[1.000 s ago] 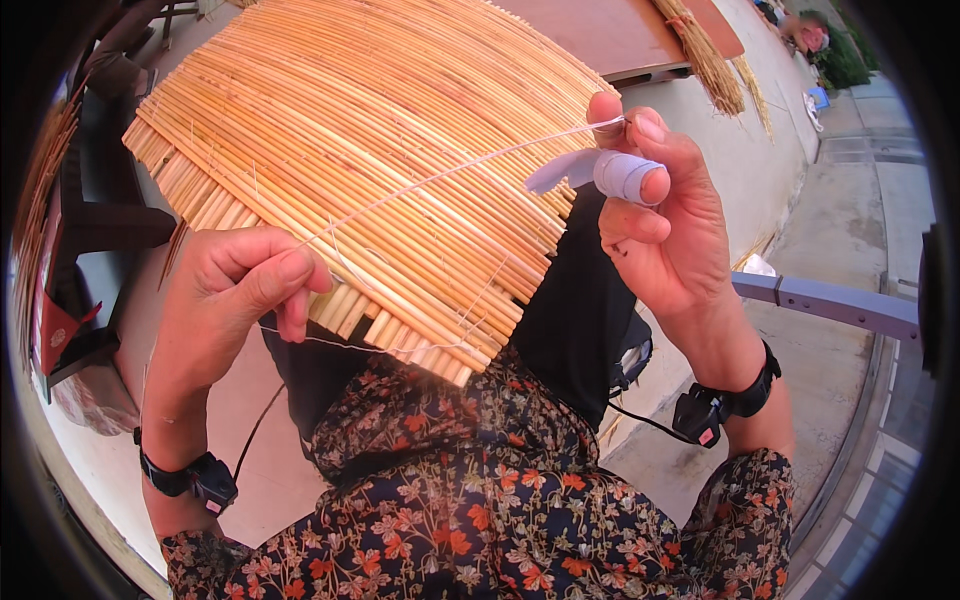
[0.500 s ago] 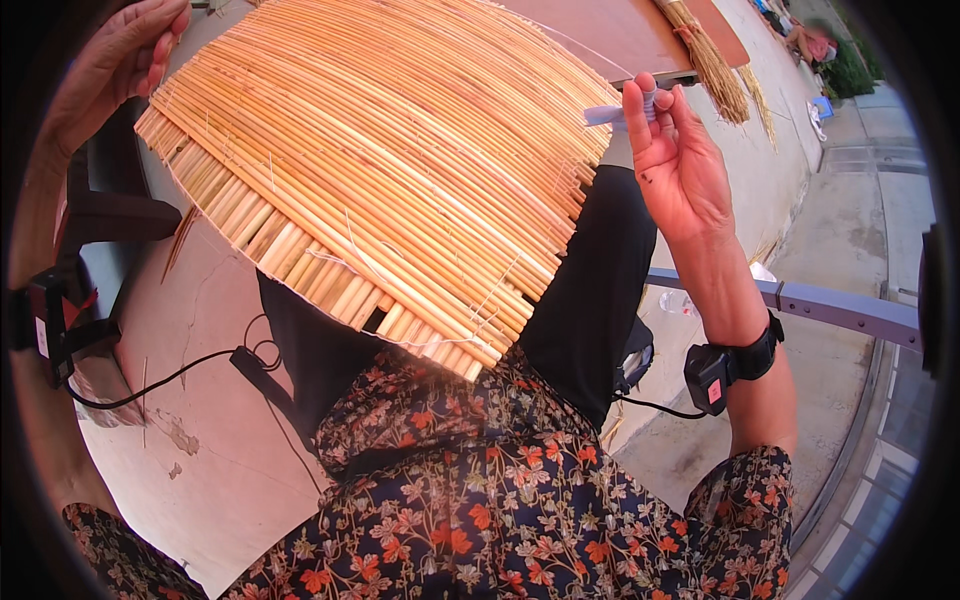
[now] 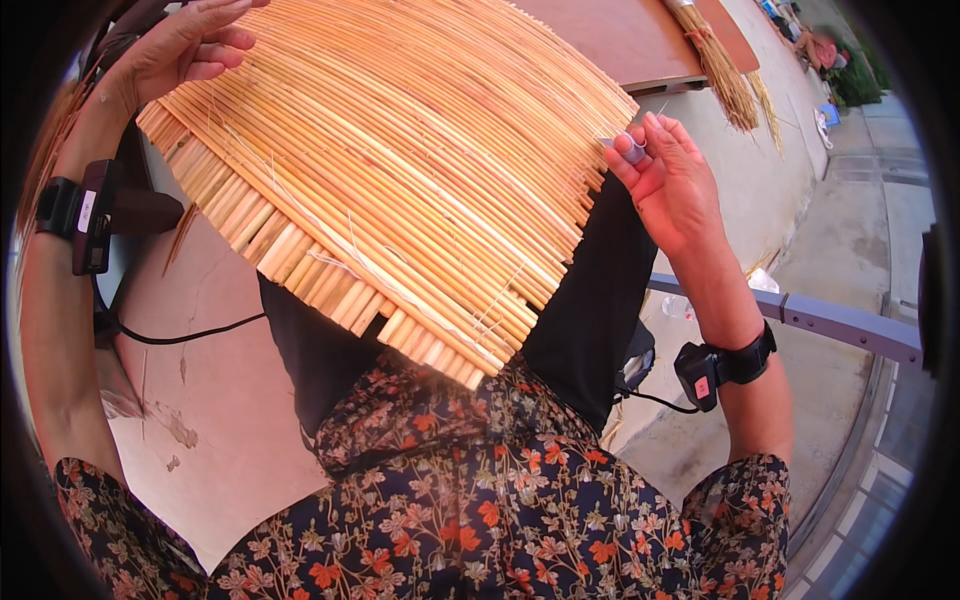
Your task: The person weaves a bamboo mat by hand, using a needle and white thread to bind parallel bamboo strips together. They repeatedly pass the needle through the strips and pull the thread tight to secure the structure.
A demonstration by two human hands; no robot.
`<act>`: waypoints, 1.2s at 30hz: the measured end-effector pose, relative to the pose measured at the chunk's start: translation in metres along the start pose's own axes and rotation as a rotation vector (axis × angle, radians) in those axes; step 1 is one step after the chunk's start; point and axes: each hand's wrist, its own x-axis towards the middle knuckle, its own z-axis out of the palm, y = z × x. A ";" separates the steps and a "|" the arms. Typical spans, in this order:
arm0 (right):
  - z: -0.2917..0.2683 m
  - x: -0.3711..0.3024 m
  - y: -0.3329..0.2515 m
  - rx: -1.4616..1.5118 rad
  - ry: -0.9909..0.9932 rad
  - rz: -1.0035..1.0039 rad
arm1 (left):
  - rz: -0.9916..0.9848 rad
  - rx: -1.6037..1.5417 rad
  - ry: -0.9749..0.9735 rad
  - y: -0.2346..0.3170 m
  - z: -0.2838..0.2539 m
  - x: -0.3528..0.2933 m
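Note:
A mat of straight, pale golden stalks, laid side by side and bound with thread, slopes across my lap. Loose white thread ends lie on its near part, where shorter stalk ends make a stepped edge. My left hand is over the mat's far left edge, its visible fingers loosely stretched; the fingertips are partly cut off by the picture's top. Beside the mat's right edge, my right hand has its fingers pinched together. A thin pale strand, seemingly thread, shows at its fingertips, and a whitish-lavender band is around a finger.
Beyond the mat stands a reddish-brown table with a straw bundle at its corner. A grey metal bar runs on the right. Black cables hang near my left arm. Far off at the upper right is another person.
My left hand has come rightward and inward over the mat's edge. My right hand has lowered slightly, and its fingers have drawn closer together. The mat has shifted a little.

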 end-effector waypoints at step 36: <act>0.043 -0.116 -0.005 -1.092 -0.939 -0.218 | 1.118 0.715 0.146 -0.018 0.244 -0.197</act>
